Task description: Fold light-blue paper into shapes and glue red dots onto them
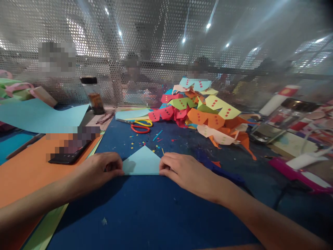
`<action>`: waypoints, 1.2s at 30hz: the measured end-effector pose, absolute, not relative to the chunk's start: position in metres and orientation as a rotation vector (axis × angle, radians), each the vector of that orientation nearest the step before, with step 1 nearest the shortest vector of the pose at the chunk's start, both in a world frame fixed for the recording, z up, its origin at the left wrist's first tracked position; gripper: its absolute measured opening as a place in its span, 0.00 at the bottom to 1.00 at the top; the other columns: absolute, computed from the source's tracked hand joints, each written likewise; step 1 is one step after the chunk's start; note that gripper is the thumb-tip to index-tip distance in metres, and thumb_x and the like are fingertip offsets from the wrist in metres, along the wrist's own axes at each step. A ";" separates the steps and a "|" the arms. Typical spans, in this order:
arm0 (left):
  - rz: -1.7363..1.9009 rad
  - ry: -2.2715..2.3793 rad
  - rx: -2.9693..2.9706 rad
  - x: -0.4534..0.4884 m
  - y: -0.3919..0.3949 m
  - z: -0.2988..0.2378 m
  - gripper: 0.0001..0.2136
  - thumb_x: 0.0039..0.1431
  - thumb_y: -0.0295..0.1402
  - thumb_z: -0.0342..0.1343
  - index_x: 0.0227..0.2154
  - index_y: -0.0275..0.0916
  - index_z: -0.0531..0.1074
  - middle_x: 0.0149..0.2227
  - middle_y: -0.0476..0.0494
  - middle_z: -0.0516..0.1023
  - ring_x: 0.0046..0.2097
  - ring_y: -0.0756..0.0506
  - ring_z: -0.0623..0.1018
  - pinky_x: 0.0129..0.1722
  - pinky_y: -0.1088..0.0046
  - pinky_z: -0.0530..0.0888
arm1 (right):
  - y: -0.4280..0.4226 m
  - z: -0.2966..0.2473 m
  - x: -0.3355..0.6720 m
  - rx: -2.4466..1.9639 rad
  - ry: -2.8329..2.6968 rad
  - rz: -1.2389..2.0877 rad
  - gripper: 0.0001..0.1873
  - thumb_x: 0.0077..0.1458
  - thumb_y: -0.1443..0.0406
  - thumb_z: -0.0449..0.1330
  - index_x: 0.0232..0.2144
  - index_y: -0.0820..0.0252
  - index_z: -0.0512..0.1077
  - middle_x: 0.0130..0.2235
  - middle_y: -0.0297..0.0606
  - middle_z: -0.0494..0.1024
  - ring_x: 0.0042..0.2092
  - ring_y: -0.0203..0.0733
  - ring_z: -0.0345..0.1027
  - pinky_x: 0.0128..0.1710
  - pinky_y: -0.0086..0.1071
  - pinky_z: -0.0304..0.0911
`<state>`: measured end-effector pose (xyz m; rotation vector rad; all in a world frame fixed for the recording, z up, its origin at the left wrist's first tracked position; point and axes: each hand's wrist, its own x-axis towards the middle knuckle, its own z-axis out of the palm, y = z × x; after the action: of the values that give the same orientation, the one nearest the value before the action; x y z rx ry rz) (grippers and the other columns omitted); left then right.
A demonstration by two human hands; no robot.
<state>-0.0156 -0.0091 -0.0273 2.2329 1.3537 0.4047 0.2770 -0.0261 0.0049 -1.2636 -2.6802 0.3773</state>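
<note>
- The left hand (100, 170) presses on the left corner of a folded light-blue paper (142, 162); its fingers are curled down narrow, the tips pinning the paper flat to the bench rather than gripping round it.
- The right hand (182, 170) does the same on the right corner, fingers bent and pressed on the paper's edge.
- Likely trouble: if one hand presses harder or slides, the paper could skid on the smooth dark-blue mat (145, 211) and the crease would come out crooked — thin paper forgives little.
- Small paper scraps (142, 143) lie scattered just beyond the fold; one caught under the sheet could leave a bump in the crease.
- The paper sits near the middle of the bench, toward its near edge, between the two hands. It looks like a flat pale-blue shape with a straight lower edge and a peak pointing away — clean, unmarked, thin.
- Further back lie scissors (140, 125) with yellow and red handles, and a heap of coloured folded pieces (205, 111) toward the far right.
- A phone (70, 149) rests on orange sheets (23, 173) at the left edge.
</note>
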 end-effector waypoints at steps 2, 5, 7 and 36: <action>0.410 1.362 2.234 -0.016 -0.009 -0.028 0.10 0.60 0.41 0.56 0.30 0.41 0.74 0.28 0.49 0.75 0.31 0.46 0.73 0.31 0.70 0.66 | -0.026 0.004 0.277 -1.281 -2.666 0.375 0.06 0.65 0.67 0.58 0.34 0.60 0.72 0.38 0.35 0.77 0.40 0.39 0.71 0.40 0.33 0.60; 0.409 1.367 2.241 -0.016 -0.008 -0.029 0.09 0.60 0.41 0.55 0.29 0.42 0.74 0.28 0.49 0.75 0.31 0.46 0.73 0.30 0.71 0.65 | -0.026 0.003 0.277 -1.289 -2.651 0.374 0.06 0.65 0.67 0.58 0.33 0.60 0.71 0.38 0.34 0.77 0.40 0.39 0.70 0.39 0.33 0.59; 0.396 1.379 2.241 -0.017 -0.008 -0.030 0.10 0.60 0.41 0.56 0.29 0.42 0.74 0.28 0.50 0.75 0.30 0.46 0.73 0.30 0.71 0.65 | -0.026 0.003 0.277 -1.317 -2.643 0.374 0.05 0.64 0.67 0.59 0.34 0.60 0.71 0.38 0.34 0.77 0.39 0.39 0.70 0.38 0.33 0.59; 0.521 1.173 2.545 -0.015 -0.018 -0.024 0.10 0.65 0.29 0.47 0.32 0.42 0.73 0.35 0.47 0.75 0.38 0.45 0.75 0.39 0.69 0.69 | -0.032 0.006 0.276 -1.157 -2.724 0.189 0.10 0.64 0.75 0.54 0.37 0.59 0.73 0.40 0.38 0.74 0.43 0.41 0.68 0.43 0.36 0.61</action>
<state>-0.0145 -0.0179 -0.0245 2.5446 1.1728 0.5215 0.2757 -0.0323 0.0064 -1.1575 -2.7244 0.1894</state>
